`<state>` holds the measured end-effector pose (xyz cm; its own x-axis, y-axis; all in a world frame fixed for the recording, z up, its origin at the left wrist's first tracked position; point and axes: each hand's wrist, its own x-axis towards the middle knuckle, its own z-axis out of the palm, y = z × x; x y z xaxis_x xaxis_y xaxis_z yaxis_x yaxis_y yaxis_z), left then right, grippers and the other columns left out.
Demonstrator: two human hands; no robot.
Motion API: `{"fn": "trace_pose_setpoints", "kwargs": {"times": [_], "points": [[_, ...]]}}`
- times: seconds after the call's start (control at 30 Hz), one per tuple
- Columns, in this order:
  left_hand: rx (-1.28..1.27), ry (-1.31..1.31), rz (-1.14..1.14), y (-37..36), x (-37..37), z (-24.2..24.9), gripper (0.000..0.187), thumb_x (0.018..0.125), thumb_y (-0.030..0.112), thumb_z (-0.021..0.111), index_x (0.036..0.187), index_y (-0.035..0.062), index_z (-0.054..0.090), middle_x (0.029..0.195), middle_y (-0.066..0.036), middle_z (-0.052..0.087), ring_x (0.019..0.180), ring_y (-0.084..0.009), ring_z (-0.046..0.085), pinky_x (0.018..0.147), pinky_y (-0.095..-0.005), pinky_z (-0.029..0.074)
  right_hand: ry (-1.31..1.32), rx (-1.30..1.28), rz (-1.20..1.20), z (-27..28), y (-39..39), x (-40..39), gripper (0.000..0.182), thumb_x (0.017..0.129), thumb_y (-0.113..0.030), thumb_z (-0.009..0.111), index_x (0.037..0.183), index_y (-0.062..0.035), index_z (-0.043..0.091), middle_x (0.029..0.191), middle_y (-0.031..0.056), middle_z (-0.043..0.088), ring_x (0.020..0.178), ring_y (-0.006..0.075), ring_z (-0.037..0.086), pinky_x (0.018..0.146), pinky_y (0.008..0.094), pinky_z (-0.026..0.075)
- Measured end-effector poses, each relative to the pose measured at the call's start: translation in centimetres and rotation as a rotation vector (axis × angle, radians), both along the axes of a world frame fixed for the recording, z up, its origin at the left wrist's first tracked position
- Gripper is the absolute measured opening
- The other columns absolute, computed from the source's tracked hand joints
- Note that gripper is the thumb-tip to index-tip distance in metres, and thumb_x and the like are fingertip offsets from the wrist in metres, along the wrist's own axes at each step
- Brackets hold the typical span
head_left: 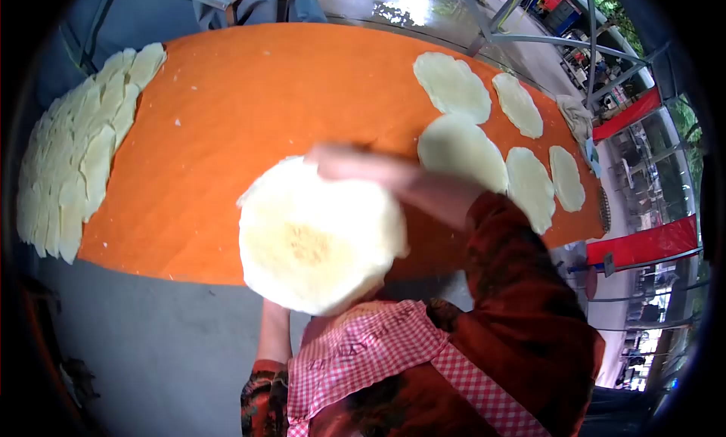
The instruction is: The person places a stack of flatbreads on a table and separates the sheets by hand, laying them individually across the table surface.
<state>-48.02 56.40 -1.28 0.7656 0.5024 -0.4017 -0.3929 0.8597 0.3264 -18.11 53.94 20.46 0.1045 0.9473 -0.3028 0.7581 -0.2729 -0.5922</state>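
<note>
While flatbreads (457, 146) flank it, a round (325, 218) hides the left hand; the right hand (333, 162) blurs, both grips unclear.

Orange tbl (227, 97) w/ pale flatbreads (463, 151)

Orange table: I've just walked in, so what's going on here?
A person handles a large, pale, round sheet. The left forearm goes under it, that hand hidden; the blurred right hand is at its far edge. On the orange table, five similar sheets lie at right, many overlapping pieces at left.
</note>
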Motion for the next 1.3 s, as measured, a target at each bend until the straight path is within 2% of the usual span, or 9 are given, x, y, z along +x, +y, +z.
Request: {"fn": "trace_pose_setpoints", "kwargs": {"times": [0.27,0.3,0.37,0.5,0.67,0.83,0.97,1.07,1.3], "points": [[0.019,0.192,0.008,-0.5,-2.1,1.8,0.04,0.096,0.025,0.047,0.128,0.0014,0.047,0.119,-0.014,0.057,0.107,-0.0233,0.056,0.091,-0.0347,0.048,-0.791,0.368,-0.388,14.7,7.1,24.9,0.051,0.079,-0.032,0.062,0.121,-0.0037,0.052,0.12,0.0185,0.056,0.109,0.0343,0.054,0.09,0.0453,0.046],[0.021,0.211,0.003,-0.5,-2.6,2.0,0.04,0.096,0.025,0.047,0.128,0.0013,0.047,0.119,-0.013,0.057,0.107,-0.0231,0.056,0.091,-0.0346,0.048,-0.993,0.613,-0.536,12.6,5.2,22.3,0.055,0.079,-0.033,0.067,0.122,-0.0016,0.05,0.116,0.0176,0.06,0.103,0.0346,0.058,0.09,0.0424,0.047],[0.02,0.241,-0.004,-0.6,-4.0,2.2,0.04,0.096,0.024,0.047,0.128,0.0012,0.047,0.12,-0.013,0.057,0.108,-0.0228,0.055,0.092,-0.0342,0.047,-0.539,0.828,-0.329,2.2,0.5,18.4,0.058,0.08,-0.033,0.069,0.125,-0.004,0.048,0.117,0.0152,0.058,0.105,0.0319,0.057,0.092,0.0416,0.045],[0.167,0.317,-0.151,-0.3,-6.3,3.5,0.04,0.096,0.022,0.046,0.129,0.0009,0.046,0.121,-0.013,0.056,0.108,-0.0221,0.055,0.093,-0.0335,0.046,-0.125,0.406,-0.164,-7.7,-7.1,-2.8,0.07,0.077,-0.039,0.071,0.13,-0.0025,0.043,0.129,0.0182,0.048,0.122,0.0354,0.043,0.102,0.0458,0.035],[1.166,0.549,-0.552,2.5,-6.1,7.0,0.04,0.096,0.02,0.046,0.131,0.0005,0.044,0.122,-0.013,0.055,0.11,-0.0213,0.054,0.094,-0.0327,0.045,-0.007,0.17,-0.051,-7.8,-1.2,-19.1,0.098,0.07,-0.054,0.071,0.139,0.0013,0.028,0.144,0.0206,0.027,0.136,0.0398,0.021,0.104,0.0611,0.024],[1.043,0.415,-0.207,8.7,-8.7,6.8,0.037,0.096,0.018,0.045,0.127,-0.0032,0.045,0.116,-0.015,0.058,0.104,-0.0228,0.055,0.093,-0.0338,0.044,-0.254,0.445,-0.269,-10.4,5.5,-27.4,0.086,0.063,-0.033,0.074,0.133,0.0,0.04,0.139,0.0191,0.036,0.133,0.0348,0.027,0.104,0.052,0.02],[-0.07,-0.528,-0.053,18.6,-12.0,-4.2,0.045,0.097,0.033,0.047,0.132,0.0044,0.045,0.123,-0.013,0.057,0.109,-0.0267,0.056,0.097,-0.0353,0.045,-0.122,0.524,-0.197,-8.6,11.1,-32.7,0.073,0.066,-0.026,0.071,0.13,-0.0016,0.045,0.133,0.0174,0.045,0.125,0.0312,0.041,0.101,0.0441,0.033],[-0.009,-0.186,0.065,21.8,-14.9,5.6,0.054,0.095,0.046,0.044,0.133,0.0082,0.044,0.125,-0.012,0.056,0.108,-0.0288,0.056,0.095,-0.037,0.047,-0.104,0.513,-0.138,-7.6,14.3,-35.1,0.055,0.066,-0.023,0.071,0.115,-0.0018,0.056,0.12,0.0151,0.055,0.112,0.0304,0.051,0.096,0.0391,0.039],[0.012,-0.084,0.162,24.4,-18.7,4.4,0.062,0.092,0.055,0.043,0.13,0.0069,0.047,0.122,-0.013,0.056,0.108,-0.0291,0.054,0.094,-0.0395,0.046,-0.022,0.351,-0.159,-9.6,18.0,-38.6,0.03,0.067,-0.025,0.07,0.084,-0.002,0.063,0.089,0.0153,0.063,0.087,0.0322,0.059,0.077,0.0393,0.048]]}}
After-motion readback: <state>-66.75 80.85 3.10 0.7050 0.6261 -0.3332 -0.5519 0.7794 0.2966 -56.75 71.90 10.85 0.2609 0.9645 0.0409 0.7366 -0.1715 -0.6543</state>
